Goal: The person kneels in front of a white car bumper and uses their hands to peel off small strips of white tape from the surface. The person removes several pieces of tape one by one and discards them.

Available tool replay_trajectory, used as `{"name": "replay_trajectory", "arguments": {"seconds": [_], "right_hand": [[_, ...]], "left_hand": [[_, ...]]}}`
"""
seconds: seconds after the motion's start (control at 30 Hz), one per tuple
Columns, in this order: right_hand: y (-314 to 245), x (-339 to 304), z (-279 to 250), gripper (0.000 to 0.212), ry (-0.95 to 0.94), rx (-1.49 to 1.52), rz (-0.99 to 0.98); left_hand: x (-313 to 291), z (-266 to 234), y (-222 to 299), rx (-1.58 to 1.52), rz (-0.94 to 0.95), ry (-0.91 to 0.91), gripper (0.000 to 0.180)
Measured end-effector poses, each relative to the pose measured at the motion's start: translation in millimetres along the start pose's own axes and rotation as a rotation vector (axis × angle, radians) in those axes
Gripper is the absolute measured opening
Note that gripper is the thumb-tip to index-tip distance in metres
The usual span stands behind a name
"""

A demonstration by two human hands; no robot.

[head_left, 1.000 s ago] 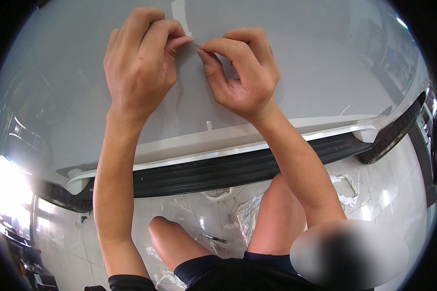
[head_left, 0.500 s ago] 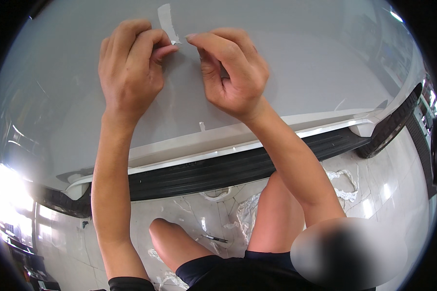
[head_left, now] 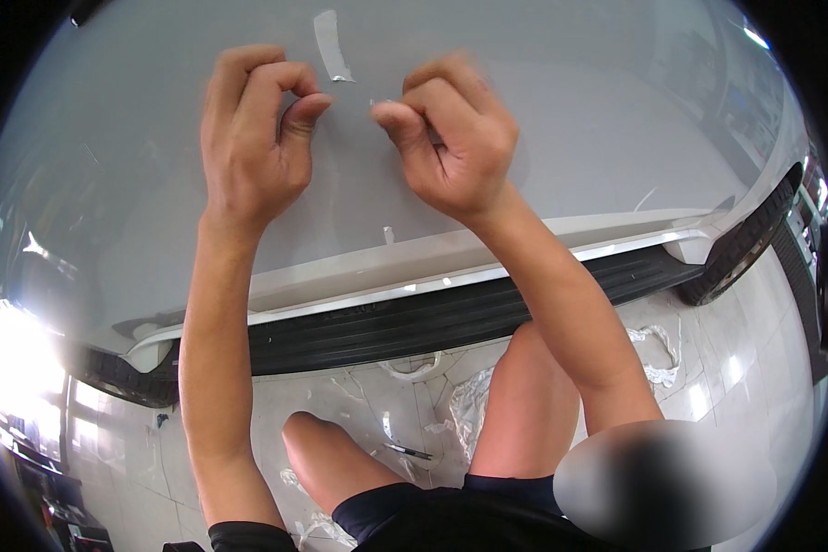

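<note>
A short white strip of tape [head_left: 329, 44] lies on a smooth grey car body panel [head_left: 598, 110], its lower end uneven. Below and left of that end, my left hand [head_left: 258, 138] is held with curled fingers, thumb and forefinger brought together; I see nothing between them. My right hand [head_left: 460, 143] is on the other side of the strip, thumb and forefinger pinched. A tiny pale scrap shows at its thumb tip, looking like a torn bit of tape. Motion blurs the fingers of this hand slightly. Neither hand touches the strip.
A black ribbed running board [head_left: 386, 329] runs along the car below the panel, between two tyres. On the tiled floor lie crumpled white sheeting [head_left: 469, 409], a loop of white scrap [head_left: 661, 354] and a slim dark pen-like tool [head_left: 408, 452]. A small white piece [head_left: 388, 235] clings to the panel's lower part.
My left hand has come away from the strip's lower end and moved slightly right and down. My right hand has shifted down and right, its thumb now in front. The strip's torn tip looks shorter.
</note>
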State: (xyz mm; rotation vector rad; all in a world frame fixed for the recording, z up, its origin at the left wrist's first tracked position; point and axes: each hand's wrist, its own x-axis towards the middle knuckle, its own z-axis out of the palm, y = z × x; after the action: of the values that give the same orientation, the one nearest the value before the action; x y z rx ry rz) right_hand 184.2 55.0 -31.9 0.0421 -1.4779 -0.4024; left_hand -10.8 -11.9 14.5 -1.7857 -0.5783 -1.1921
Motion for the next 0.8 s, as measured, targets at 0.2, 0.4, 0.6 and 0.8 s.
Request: {"name": "replay_trajectory", "arguments": {"seconds": [0.2,0.4,0.6,0.8], "right_hand": [[-9.5,19.6,0.9,0.014,-0.060,-0.034,0.118],[-11.7,21.4,18.5,0.017,-0.067,-0.164,0.067],[-9.5,19.3,27.1,0.018,-0.011,-0.255,0.019],[-5.9,20.7,32.9,0.021,0.010,-0.393,-0.047]], "left_hand": [[-3.1,-19.5,1.2,-0.128,-0.034,0.013,0.023],[-18.4,-27.1,3.5,-0.171,-0.061,0.081,0.019],[-32.7,-41.5,3.9,-0.182,-0.077,0.051,0.012],[-34.2,-51.5,5.9,-0.225,-0.066,0.052,0.006]]}}
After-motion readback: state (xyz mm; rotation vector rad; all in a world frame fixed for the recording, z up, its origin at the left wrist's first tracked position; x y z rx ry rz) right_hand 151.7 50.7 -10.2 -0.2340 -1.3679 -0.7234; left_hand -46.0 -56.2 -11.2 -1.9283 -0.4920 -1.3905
